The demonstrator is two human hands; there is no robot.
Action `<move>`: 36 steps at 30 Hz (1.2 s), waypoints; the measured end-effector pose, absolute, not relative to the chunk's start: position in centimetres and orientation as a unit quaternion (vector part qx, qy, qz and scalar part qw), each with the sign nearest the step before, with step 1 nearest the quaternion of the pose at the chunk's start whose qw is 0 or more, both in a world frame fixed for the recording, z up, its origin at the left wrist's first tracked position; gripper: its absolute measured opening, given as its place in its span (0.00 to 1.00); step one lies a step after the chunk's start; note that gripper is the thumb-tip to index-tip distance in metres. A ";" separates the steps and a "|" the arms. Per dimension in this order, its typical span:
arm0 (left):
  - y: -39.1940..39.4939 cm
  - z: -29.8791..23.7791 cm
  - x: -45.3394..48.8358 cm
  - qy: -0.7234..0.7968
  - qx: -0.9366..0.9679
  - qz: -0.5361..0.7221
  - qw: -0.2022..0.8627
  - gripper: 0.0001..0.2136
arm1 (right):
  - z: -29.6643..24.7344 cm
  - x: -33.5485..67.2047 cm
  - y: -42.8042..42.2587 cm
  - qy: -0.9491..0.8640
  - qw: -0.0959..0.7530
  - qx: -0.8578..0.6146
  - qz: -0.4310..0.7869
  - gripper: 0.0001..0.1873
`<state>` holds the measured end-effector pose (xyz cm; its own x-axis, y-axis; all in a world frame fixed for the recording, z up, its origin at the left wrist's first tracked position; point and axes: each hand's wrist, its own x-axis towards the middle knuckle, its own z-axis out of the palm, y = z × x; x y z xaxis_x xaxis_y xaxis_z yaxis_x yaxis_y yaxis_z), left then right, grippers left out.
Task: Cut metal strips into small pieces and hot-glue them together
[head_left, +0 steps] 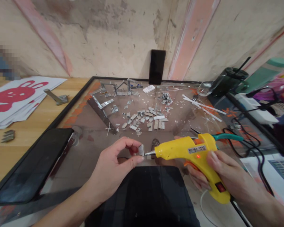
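The left hand (113, 170) pinches a small shiny metal piece (141, 150) between thumb and fingers, shut tight on it; the right hand (227, 176) is wrapped around the handle of a yellow glue gun (191, 154); the gun's tip touches the piece, just right of the pinch; more metal bits (144, 118) lie farther away, behind the pinch; a dark tablet (144, 195) lies just below it.

Two hands: one left hand (113, 171), one right hand (229, 176). One glue gun (191, 151). One metal piece (141, 150), apart from dozens of scraps (144, 118), too many to count. Two phones (157, 66). One dark panel (146, 195). One pair of pliers (224, 136). One cup (229, 80). About three white sticks (203, 107).
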<state>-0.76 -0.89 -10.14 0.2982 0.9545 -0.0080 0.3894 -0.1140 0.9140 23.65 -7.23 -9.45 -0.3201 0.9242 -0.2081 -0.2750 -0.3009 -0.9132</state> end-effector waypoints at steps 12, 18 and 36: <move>-1.1 -10.1 -0.6 0.494 0.684 0.311 0.437 0.07 | -9.6 23.7 -7.2 -0.405 0.435 -0.393 0.702 0.22; -1.0 -10.4 -0.8 0.504 0.667 0.321 0.445 0.07 | -9.3 23.7 -7.2 -0.417 0.416 -0.394 0.706 0.22; -1.1 -10.2 -0.7 0.492 0.682 0.299 0.450 0.07 | -9.5 23.6 -6.9 -0.407 0.436 -0.405 0.693 0.22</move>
<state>-0.69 -1.11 -10.21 0.3372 0.9408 -0.0360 0.4027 -0.1096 0.9087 23.57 -6.90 -9.51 -0.2920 0.9336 -0.2077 -0.2745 -0.2898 -0.9169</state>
